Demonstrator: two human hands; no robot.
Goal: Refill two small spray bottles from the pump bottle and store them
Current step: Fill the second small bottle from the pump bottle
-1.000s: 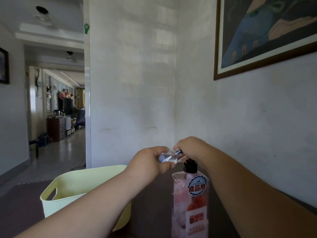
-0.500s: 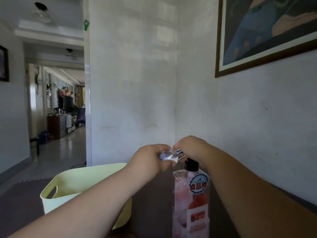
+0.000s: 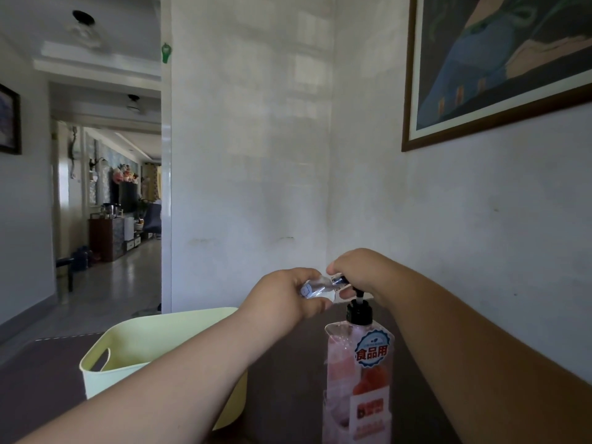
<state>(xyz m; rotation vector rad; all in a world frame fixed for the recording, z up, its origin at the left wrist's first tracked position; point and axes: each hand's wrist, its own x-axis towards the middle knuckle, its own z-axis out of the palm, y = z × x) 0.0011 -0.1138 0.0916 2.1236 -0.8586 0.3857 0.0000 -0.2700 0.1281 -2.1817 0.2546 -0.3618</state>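
Note:
A tall clear pump bottle (image 3: 358, 376) with pink contents, a black pump and a blue round label stands on the dark table at the lower middle. Just above its pump, my left hand (image 3: 282, 299) grips a small clear spray bottle (image 3: 318, 286), held on its side. My right hand (image 3: 358, 272) is curled over the small bottle's black and silver top end and over the pump head. Whether it grips the bottle's top or the pump, I cannot make out. Only one small spray bottle is in sight.
A pale yellow plastic basket (image 3: 134, 344) with a handle slot stands on the dark table (image 3: 41, 389) to the left of the pump bottle, behind my left forearm. White walls close the corner behind. A framed picture (image 3: 499, 59) hangs at the upper right. A hallway opens at left.
Both hands stay together on the small bottle above the pump. The black pump neck now shows a little more below my right hand. The view has shifted slightly.

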